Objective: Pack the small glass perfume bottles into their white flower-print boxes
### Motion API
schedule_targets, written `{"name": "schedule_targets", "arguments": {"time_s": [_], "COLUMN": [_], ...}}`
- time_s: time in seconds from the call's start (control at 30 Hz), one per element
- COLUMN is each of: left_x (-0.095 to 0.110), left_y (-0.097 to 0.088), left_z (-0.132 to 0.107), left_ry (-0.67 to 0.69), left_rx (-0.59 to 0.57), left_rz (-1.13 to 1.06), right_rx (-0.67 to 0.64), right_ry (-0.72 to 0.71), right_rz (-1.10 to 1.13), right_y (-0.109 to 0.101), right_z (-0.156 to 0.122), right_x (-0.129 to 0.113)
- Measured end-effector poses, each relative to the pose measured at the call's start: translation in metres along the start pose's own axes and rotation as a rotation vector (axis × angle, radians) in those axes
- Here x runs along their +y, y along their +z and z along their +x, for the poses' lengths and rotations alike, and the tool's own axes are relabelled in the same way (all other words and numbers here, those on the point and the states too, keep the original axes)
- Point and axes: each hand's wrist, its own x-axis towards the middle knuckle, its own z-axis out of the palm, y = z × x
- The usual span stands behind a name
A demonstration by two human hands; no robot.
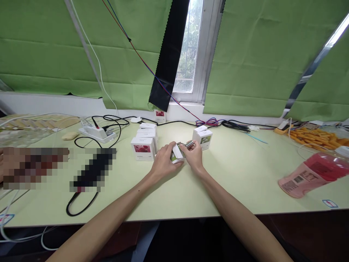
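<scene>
My left hand (164, 160) and my right hand (194, 155) meet at the middle of the pale green table (234, 182). Between them lies a small white box (177, 153) with a green picture and an open flap; my left fingers grip it. My right fingers pinch a small silvery cylinder (189, 144) at the box's open end. A row of similar white boxes with red pictures (142, 148) stands just left of my hands. One box with a green picture (203, 138) stands just behind my right hand.
A white power strip (96, 133) and black cables lie at the back left. A pink bottle (311, 174) lies on its side at the right, with orange objects (313, 137) behind it. Blurred patches cover part of the left side. Green curtains and a window rise behind the table.
</scene>
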Motion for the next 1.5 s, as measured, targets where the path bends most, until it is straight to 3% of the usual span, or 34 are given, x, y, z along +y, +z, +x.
{"name": "schedule_targets", "arguments": {"time_s": [0.33, 1.5], "left_x": [-0.002, -0.001], "left_y": [0.001, -0.002], "left_z": [0.0, -0.001], "left_ry": [0.018, -0.014], "left_rx": [0.016, -0.025], "left_rz": [0.018, -0.013], "right_rx": [0.006, -0.109], "right_ry": [-0.023, -0.061], "right_rz": [-0.122, -0.152], "right_y": [-0.001, -0.004], "right_z": [-0.001, 0.009], "right_x": [-0.004, 0.005]}}
